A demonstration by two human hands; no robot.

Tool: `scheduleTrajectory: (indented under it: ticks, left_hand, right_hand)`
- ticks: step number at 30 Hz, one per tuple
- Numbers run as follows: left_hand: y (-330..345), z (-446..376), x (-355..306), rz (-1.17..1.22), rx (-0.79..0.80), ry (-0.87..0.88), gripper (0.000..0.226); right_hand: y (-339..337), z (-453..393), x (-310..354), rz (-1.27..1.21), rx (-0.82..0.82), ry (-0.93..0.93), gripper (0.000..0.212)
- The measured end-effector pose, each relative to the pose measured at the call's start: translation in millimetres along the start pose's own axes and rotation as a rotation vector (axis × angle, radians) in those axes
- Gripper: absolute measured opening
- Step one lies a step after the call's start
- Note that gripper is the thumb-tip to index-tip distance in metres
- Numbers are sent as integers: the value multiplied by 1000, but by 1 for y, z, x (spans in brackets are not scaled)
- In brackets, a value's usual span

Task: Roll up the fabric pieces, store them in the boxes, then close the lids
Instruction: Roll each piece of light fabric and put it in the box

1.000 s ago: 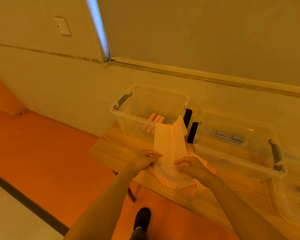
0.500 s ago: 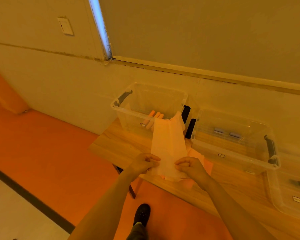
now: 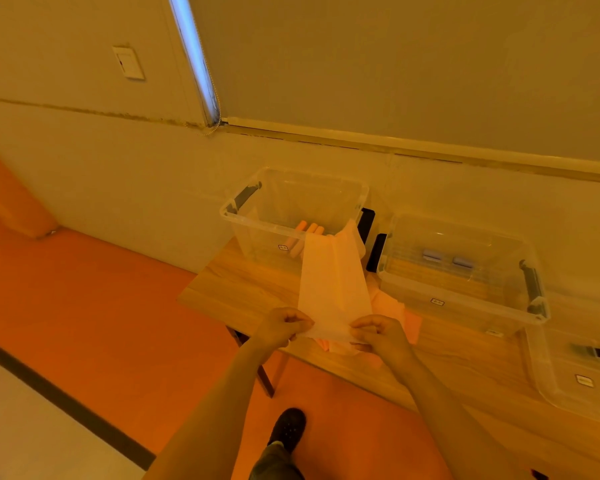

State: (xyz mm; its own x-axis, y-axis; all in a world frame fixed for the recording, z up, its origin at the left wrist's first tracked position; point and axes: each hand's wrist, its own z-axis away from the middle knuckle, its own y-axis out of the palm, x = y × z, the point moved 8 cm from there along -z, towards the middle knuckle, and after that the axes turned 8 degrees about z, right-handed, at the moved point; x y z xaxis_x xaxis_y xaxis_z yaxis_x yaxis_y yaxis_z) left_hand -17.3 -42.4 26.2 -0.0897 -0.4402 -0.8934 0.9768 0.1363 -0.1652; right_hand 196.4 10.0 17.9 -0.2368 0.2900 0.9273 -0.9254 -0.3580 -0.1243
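Single view, head-worn, wide-angle. Looks forward and steeply down from standing height, above and behind the grip where the left hand (image 3: 282, 327) and right hand (image 3: 381, 336) pinch the pale fabric strip (image 3: 333, 289). Grip sits low centre, at arm's length. Beyond it: wooden table (image 3: 243, 285), clear boxes, wall. Beneath it: floor and one shoe (image 3: 289, 427). Frame edges bow.

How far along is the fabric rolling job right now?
Done: a few orange rolls lie in the left clear box. In hand: left hand and right hand pinch the near end of a pale fabric strip, not yet rolled. Left: more fabric pieces lie on the table, and the boxes stand unlidded.
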Motion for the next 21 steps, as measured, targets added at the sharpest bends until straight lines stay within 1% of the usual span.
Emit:
scheduleTrajectory:
  ticks: [5,10,13,17,21]
  left_hand:
    - [1,8,0,40,-40,28,19]
    - [5,20,1,120,-87,85,5]
    - [6,27,4,199,-144,118,9]
    - [8,37,7,275,-177,140,13]
    - [10,42,10,289,-155,141,13]
  right_hand:
    - [-4,9,-11,-116,-82,50,10]
    - [-4,19,-17,-215,-123,64,11]
    - [-3,26,-16,-252,-122,65,13]
    - [-5,31,-16,-224,-98,58,14]
    - [-12,35,-12,-147,-62,18,12]
